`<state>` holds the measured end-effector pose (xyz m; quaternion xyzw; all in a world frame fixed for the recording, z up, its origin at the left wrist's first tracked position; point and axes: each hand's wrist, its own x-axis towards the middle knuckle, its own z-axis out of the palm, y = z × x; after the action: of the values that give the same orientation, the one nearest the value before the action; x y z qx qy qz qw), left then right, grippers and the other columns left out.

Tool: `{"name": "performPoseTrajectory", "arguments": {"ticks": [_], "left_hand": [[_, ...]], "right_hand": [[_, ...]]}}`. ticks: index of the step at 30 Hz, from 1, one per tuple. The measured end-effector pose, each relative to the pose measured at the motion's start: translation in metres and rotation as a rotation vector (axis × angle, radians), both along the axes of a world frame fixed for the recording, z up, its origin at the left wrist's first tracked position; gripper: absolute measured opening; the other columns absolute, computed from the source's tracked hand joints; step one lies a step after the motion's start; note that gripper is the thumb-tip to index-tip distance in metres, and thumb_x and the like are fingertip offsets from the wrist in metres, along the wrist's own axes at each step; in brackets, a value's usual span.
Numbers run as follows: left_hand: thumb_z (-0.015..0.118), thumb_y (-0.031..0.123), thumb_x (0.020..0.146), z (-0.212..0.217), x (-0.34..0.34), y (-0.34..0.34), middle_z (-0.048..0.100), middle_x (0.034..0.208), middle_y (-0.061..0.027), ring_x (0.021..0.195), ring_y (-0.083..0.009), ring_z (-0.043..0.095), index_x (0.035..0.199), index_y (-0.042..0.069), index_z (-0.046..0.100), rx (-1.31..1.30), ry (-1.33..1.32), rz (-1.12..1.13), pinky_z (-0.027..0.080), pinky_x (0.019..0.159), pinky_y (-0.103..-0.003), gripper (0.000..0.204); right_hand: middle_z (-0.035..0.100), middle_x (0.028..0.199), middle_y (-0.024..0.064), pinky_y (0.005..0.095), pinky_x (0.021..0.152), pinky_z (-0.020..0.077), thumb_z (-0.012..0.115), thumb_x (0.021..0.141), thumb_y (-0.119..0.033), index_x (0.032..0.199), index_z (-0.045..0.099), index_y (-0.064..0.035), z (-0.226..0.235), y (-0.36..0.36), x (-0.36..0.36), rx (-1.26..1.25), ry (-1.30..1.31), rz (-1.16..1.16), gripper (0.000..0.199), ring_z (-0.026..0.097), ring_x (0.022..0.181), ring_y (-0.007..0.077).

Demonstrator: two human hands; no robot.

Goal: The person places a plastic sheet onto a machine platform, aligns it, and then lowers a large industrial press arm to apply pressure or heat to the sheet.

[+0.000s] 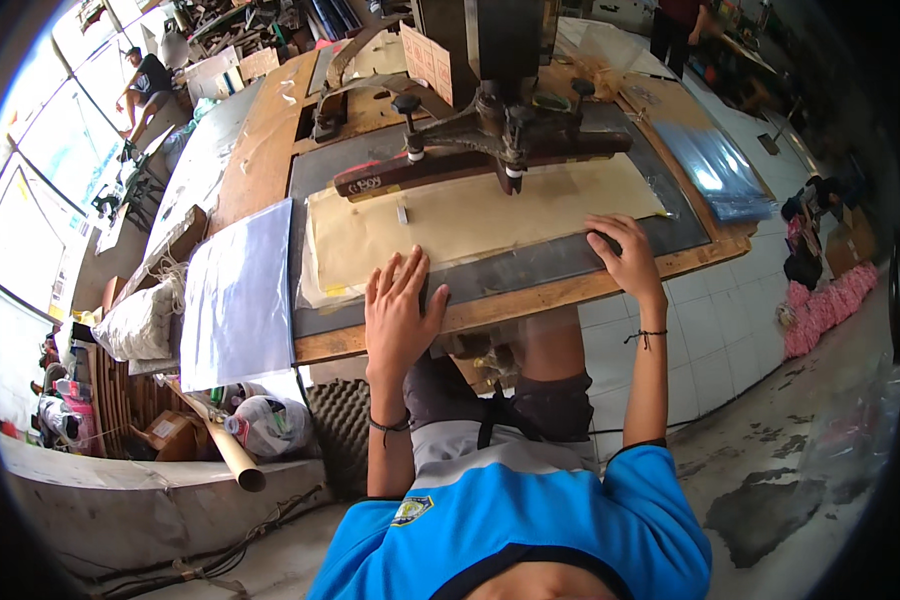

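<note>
My left hand (398, 310) lies flat, fingers spread, on the front edge of the dark grey work plate (530, 262), just below a tan sheet (470, 215) covered with clear film. My right hand (625, 252) rests on the plate's front right edge, fingers curled over the sheet's corner. Neither hand grips anything. Above the sheet hangs the press machine's dark sealing bar (470, 165) on its metal head (500, 110).
A stack of clear plastic bags (238, 295) lies left of the plate on the wooden table (260, 150). More clear film (715, 165) lies at the right. A cardboard tube (225, 445), sacks and boxes sit on the floor at left. Other people are far off.
</note>
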<state>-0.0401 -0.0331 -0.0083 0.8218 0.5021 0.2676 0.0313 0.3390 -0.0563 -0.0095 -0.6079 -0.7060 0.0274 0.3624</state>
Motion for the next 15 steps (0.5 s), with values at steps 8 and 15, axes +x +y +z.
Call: {"name": "performPoseTrajectory", "arguments": {"ticks": [8, 15], "left_hand": [[0.054, 0.027, 0.104, -0.009, 0.0038, 0.002, 0.053, 0.157, -0.0096, 0.148, -0.0332, 0.043, 0.149, 0.008, 0.055, 0.029, 0.042, 0.028, 0.026, 0.125, -0.049, 0.049], [0.052, 0.019, 0.104, -0.0012, 0.0012, -0.0032, 0.06, 0.15, -0.0098, 0.144, -0.0345, 0.048, 0.141, 0.007, 0.063, -0.022, -0.066, 0.026, 0.027, 0.124, -0.049, 0.04]], "right_hand": [[0.07, 0.136, 0.0077, 0.0418, 0.111, 0.043, 0.067, 0.101, -0.036, 0.127, 0.073, -0.0066, 0.0013, 0.0004, 0.0018, 0.008, -0.14, 0.037, 0.04, 0.06, 0.124, 0.0287], [0.073, 0.13, 0.0061, 0.0421, 0.109, 0.044, 0.067, 0.1, -0.037, 0.118, 0.076, -0.0069, -0.001, 0.001, 0.0004, 0.001, 0.0, -0.007, 0.036, 0.061, 0.121, 0.0282]]}}
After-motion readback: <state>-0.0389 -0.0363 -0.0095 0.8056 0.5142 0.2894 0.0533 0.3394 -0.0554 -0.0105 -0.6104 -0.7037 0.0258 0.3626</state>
